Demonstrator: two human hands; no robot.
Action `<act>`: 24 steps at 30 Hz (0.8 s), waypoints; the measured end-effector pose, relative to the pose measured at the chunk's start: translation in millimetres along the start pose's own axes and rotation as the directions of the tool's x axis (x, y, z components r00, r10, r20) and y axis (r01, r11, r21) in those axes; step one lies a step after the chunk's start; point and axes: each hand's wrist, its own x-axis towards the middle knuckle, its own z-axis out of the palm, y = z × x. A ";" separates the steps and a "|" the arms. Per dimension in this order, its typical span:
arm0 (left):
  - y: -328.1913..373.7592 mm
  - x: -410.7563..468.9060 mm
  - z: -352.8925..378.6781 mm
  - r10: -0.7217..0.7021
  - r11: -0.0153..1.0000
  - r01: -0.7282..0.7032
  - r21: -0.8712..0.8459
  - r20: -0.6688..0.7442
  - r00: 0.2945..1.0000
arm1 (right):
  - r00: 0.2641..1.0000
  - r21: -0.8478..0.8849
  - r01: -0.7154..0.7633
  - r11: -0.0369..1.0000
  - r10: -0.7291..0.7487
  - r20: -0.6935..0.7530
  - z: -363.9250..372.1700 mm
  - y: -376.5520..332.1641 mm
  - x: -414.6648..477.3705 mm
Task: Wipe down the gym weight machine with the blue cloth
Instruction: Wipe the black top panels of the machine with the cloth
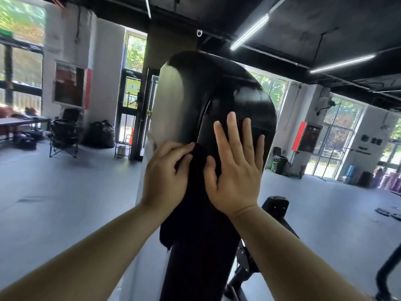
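Note:
The weight machine's tall black shroud (217, 88) with a rounded top rises right in front of me; its left side panel looks pale and glossy. A dark cloth (191, 205), almost black in this light, hangs down the shroud's front. My left hand (165, 177) grips the cloth's upper part against the machine, fingers curled over it. My right hand (236, 170) lies flat on the black cover beside the cloth, fingers straight and spread, the thumb touching the cloth's edge.
A black padded part (275, 206) and frame bars of the machine stand low on the right. A folding chair (64, 135) and black bags (99, 134) sit at the back left by a table (21, 122). Grey floor stretches on both sides.

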 end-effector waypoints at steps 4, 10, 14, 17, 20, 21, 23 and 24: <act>11.1 46.4 5.3 0.052 0.998 -0.054 -0.028 -0.061 0.997 | 0.999 0.004 -0.024 1.000 0.025 -0.020 1.1 -0.2 3.6; -27.8 -29.4 -0.9 0.124 0.992 -0.123 -0.027 0.048 0.991 | 0.991 0.035 -0.123 0.992 0.125 -0.055 6.3 -7.8 -8.7; -29.2 -18.5 -3.7 0.118 0.992 -0.114 -0.062 0.065 0.991 | 0.985 0.029 -0.165 0.986 0.166 -0.047 6.9 -13.0 -21.5; -21.2 3.9 0.0 0.091 0.990 -0.088 -0.110 0.020 0.996 | 0.987 0.022 -0.155 0.988 0.156 -0.045 6.7 -13.8 -18.3; -32.7 -31.4 -0.2 0.097 0.990 -0.089 -0.113 0.061 0.993 | 0.987 0.024 -0.158 0.987 0.159 -0.036 5.5 -15.1 -17.2; -39.9 -50.2 -1.8 0.098 0.990 -0.088 -0.114 0.088 0.991 | 0.988 0.019 -0.152 0.988 0.152 -0.030 5.3 -15.4 -18.6; -50.9 -74.9 -6.5 0.107 0.989 -0.091 -0.119 0.137 0.985 | 0.990 0.012 -0.137 0.991 0.137 -0.015 5.5 -15.8 -24.3; -52.9 -75.5 -7.4 0.112 0.989 -0.096 -0.114 0.141 0.984 | 0.992 0.009 -0.129 0.992 0.129 -0.017 5.5 -15.5 -26.7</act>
